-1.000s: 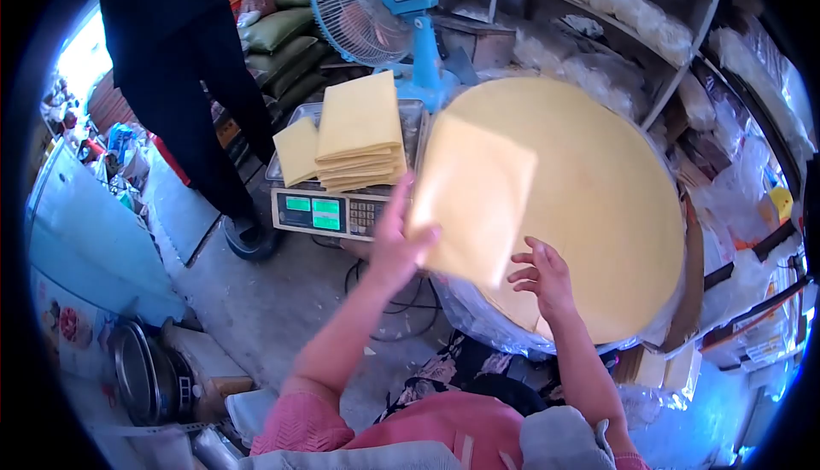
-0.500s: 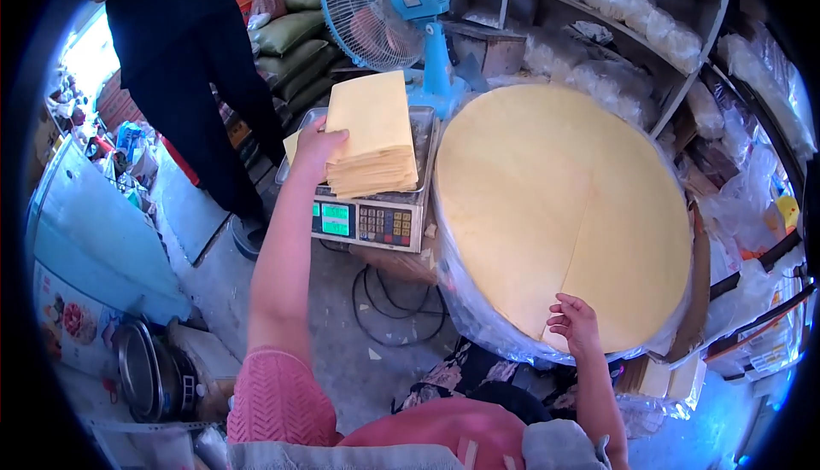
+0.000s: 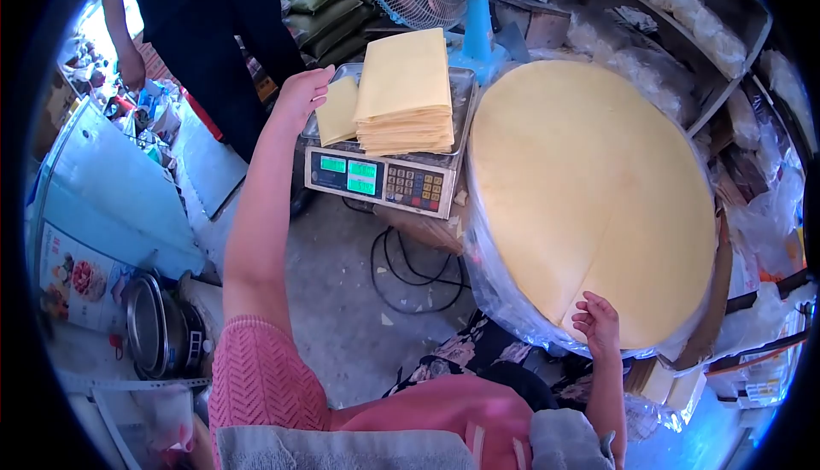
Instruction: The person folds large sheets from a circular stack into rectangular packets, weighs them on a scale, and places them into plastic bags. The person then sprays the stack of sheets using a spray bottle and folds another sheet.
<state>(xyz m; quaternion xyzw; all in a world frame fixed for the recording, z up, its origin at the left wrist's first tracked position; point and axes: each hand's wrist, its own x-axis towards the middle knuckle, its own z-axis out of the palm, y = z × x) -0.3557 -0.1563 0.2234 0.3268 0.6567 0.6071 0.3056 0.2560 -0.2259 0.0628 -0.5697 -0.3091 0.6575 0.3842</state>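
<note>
My left hand (image 3: 302,94) is at the left edge of the scale tray, beside a small folded yellow piece (image 3: 339,111); its fingers reach toward that piece, and whether they grip anything is too small to tell. To the right of the small piece, a tall stack of folded yellow sheets (image 3: 404,81) lies on the digital scale (image 3: 380,181), whose display glows green. A large round stack of thin yellow sheets (image 3: 598,188), wrapped in clear plastic at its side, has a straight cut line. Over its lower edge my right hand (image 3: 598,323) hovers with curled, parted fingers, holding nothing.
A blue fan (image 3: 474,17) stands behind the scale. Another person (image 3: 205,35) in dark clothes stands at the upper left. Shelves with plastic bags (image 3: 683,9) line the upper right. Black cables (image 3: 410,274) lie on the floor, and metal pans (image 3: 154,325) sit at lower left.
The folded sheet my left hand carried has gone onto the stack on the scale. That hand has let go and moved left to the small piece. My right hand has moved slightly down.
</note>
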